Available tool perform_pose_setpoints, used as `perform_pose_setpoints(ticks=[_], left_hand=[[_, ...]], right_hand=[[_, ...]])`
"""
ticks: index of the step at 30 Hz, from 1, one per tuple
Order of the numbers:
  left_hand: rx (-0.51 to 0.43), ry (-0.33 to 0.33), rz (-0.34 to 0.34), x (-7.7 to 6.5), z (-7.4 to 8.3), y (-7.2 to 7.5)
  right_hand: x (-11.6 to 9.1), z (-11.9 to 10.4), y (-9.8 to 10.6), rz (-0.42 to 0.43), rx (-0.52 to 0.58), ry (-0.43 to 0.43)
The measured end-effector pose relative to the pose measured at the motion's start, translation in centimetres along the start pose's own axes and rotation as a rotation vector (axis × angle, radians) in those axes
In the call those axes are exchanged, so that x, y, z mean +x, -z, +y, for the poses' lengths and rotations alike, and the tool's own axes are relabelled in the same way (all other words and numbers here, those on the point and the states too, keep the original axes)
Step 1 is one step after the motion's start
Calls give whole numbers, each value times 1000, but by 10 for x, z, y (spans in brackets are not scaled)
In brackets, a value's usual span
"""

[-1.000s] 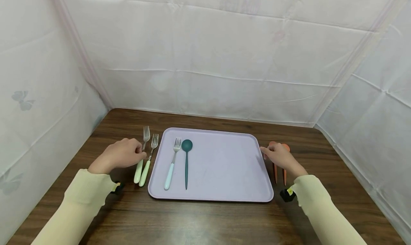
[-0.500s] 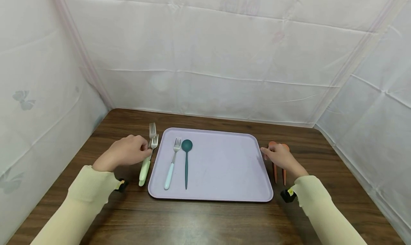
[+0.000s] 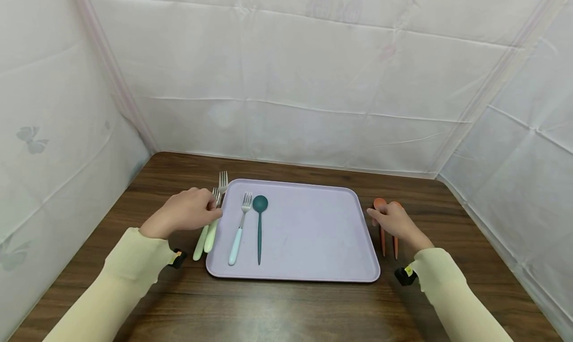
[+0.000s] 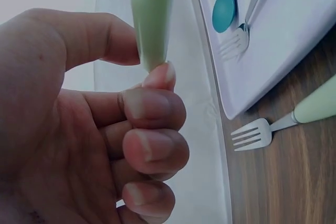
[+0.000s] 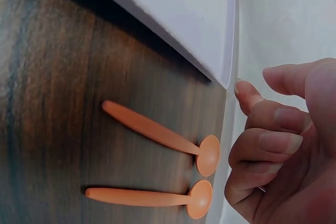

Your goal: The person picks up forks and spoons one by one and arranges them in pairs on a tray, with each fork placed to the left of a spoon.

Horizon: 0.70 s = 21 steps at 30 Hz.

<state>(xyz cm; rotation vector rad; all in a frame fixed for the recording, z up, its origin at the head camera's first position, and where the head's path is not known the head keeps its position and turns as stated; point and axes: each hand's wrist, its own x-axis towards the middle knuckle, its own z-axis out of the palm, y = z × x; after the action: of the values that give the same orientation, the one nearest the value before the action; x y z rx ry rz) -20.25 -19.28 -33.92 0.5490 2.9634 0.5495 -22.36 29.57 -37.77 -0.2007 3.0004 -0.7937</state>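
My left hand (image 3: 185, 211) pinches a fork with a pale green handle (image 4: 151, 19) between thumb and index finger. The held fork is raised at the left rim of the lilac tray (image 3: 313, 232), its tines up past the tray's far left corner. A second green-handled fork (image 3: 201, 243) lies on the table just below that hand. My right hand (image 3: 396, 220) hovers above two orange spoons, thumb and index finger apart, other fingers loosely curled, holding nothing. In the right wrist view, one orange spoon (image 5: 152, 128) lies slanted and the other orange spoon (image 5: 139, 198) lies below it.
On the tray's left part lie a fork with a light blue handle (image 3: 236, 245) and a dark teal spoon (image 3: 259, 232), side by side. The brown wooden table (image 3: 286, 307) is enclosed by a white cloth (image 3: 291, 83) at the back and both sides.
My left hand has moved right, carrying the green-handled fork across the second green fork to the tray's left rim. My right hand has shifted slightly right, away from the tray.
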Motion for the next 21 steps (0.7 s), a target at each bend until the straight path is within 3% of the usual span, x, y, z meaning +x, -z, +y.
perform_pose_setpoints(ticks=[10,21], left_hand=[[-10,-17,-14,6,11,-2],[-6,-38,-25,12,25,-5]], right_hand=[[-2,1,1,-12,-32,-68],[-4,8,1,-43,-19,-68]])
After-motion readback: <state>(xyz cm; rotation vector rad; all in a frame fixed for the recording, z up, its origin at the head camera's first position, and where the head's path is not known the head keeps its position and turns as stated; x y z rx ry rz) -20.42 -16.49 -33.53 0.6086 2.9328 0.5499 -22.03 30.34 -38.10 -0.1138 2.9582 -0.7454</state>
